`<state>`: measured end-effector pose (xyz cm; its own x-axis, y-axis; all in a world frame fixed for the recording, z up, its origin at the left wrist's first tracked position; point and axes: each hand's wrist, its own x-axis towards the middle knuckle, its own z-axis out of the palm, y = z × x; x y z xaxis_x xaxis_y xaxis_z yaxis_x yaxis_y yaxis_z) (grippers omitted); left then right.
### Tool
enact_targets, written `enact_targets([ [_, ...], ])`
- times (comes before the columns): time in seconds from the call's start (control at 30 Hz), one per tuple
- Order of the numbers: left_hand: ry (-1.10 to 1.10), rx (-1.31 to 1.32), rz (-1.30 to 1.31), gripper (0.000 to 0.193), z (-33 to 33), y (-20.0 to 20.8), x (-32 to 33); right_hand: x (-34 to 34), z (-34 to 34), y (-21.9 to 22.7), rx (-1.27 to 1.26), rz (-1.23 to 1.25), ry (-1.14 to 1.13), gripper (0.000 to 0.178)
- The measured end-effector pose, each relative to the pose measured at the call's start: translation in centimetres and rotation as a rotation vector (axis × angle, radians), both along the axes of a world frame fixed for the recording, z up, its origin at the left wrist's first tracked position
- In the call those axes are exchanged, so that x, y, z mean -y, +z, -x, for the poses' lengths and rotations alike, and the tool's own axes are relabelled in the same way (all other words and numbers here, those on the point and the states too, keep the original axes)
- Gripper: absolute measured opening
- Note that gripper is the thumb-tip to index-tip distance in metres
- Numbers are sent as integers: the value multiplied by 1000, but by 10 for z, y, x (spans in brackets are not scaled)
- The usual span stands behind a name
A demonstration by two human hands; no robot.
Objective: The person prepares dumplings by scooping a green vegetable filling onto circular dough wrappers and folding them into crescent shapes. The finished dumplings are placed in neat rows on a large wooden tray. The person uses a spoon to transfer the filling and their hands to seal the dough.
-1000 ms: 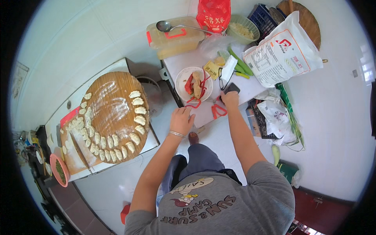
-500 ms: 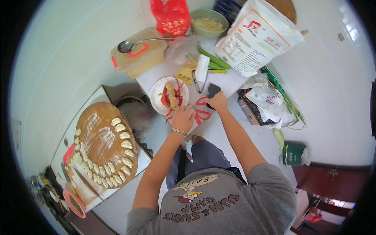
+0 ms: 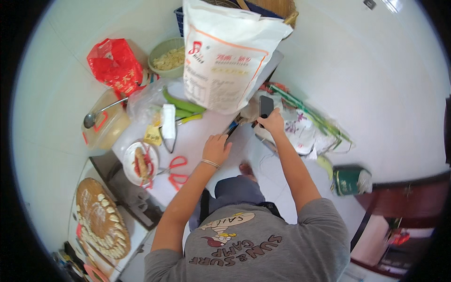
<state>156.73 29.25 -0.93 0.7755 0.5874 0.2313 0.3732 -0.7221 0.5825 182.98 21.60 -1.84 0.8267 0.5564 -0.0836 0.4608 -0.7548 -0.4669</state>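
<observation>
My right hand (image 3: 273,121) is closed round a black smartphone (image 3: 266,106), held out beyond the table's right edge. My left hand (image 3: 216,149) lies at the table (image 3: 197,148) edge, fingers stretched out and thumb apart, with nothing seen in it. To its left are scissors (image 3: 177,180) with red handles. Beyond them stands a white plate (image 3: 128,162) with red chillies and a pale brown piece of food. Farther back lie a yellow packet (image 3: 152,135), a white narrow packet (image 3: 168,124) and long green vegetables (image 3: 181,101).
A large white sack (image 3: 225,66) stands at the table's back, beside a green bowl (image 3: 165,56). Left are a ladle (image 3: 89,120) on a plastic box (image 3: 112,131) and a round board (image 3: 89,192) with dumplings. Plastic bags (image 3: 300,127) and green stalks sit low on the right.
The view has swung right, so the table things appear farther left. My left hand has moved away from the plate and scissors to the table's right edge. The phone has been lifted off the table.
</observation>
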Motion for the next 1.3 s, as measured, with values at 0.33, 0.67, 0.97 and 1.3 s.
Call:
enact_targets([
  [0.33,287,-94,68,28,-122,5,9,-123,-153,-49,-158,50,0,86],
  [0.67,468,-153,110,29,-133,5,3,-189,-184,-99,24,76,9,82],
  [0.97,672,-166,97,29,-60,17,28,-164,-178,-97,465,104,379,56],
  [1.3,1063,-50,-78,36,193,27,98,-65,109,19,163,-548,360,38],
])
